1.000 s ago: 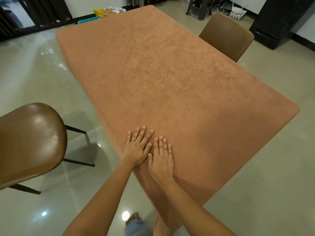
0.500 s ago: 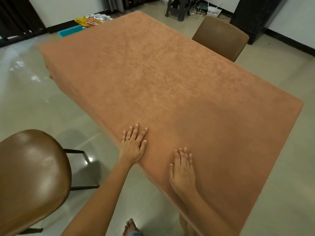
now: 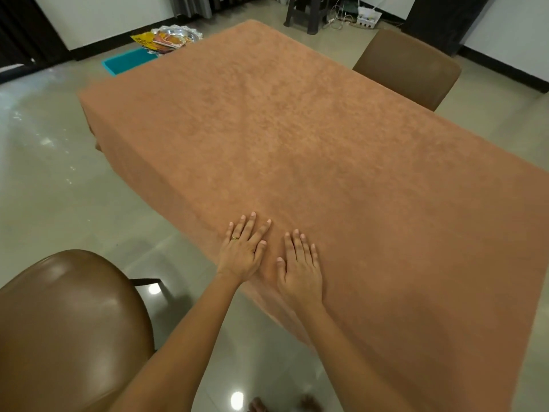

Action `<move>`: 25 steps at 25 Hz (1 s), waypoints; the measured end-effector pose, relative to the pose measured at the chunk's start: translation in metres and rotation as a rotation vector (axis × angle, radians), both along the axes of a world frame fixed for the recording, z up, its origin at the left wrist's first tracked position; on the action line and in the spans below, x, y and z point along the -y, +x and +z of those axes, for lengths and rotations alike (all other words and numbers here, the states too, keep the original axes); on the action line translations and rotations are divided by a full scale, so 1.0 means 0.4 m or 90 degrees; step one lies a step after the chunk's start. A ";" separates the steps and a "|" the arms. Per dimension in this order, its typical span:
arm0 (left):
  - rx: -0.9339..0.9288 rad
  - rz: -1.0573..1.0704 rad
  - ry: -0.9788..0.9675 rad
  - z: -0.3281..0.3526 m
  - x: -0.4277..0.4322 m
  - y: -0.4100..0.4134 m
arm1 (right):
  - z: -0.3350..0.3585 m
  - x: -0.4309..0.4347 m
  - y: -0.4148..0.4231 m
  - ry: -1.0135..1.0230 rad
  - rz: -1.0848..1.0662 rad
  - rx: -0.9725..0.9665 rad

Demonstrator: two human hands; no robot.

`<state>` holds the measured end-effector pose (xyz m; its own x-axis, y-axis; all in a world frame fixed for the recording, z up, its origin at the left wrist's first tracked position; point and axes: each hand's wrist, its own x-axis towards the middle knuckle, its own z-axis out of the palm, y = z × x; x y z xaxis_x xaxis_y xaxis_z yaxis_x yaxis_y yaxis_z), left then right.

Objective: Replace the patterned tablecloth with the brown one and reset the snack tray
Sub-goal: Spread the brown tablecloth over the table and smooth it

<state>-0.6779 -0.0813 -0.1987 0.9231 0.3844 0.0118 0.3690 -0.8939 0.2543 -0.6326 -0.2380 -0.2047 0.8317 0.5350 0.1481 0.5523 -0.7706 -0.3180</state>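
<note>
Head view: brown tablecloth covers the whole table, which is hidden beneath. Left hand and right hand press flat, fingers spread, near its near-left edge. Snack tray far left on the floor, partly cut off by the cloth. Near chair cropped.

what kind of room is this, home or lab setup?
Most likely a home dining area: a long table under a brown tablecloth, a far chair and a near chair, both brown and padded, and a glossy tiled floor with the snack tray set down by the wall.
</note>
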 end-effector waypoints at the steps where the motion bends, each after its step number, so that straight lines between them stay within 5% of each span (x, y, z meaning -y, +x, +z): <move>1: -0.004 0.004 -0.003 0.001 -0.023 0.010 | 0.007 -0.005 -0.003 -0.003 -0.009 0.012; 6: -0.009 0.017 -0.003 0.005 -0.161 0.070 | 0.064 -0.185 0.082 0.001 -0.082 -0.038; 10: 0.009 0.050 0.000 0.003 -0.280 0.092 | 0.053 -0.386 0.132 0.008 0.095 -0.047; 22: -0.009 0.176 -0.052 0.020 -0.604 0.143 | 0.018 -0.406 0.101 -0.068 0.070 0.005; 25: 0.008 0.187 -0.056 0.013 -0.675 0.161 | 0.033 -0.552 0.100 -0.047 0.158 -0.013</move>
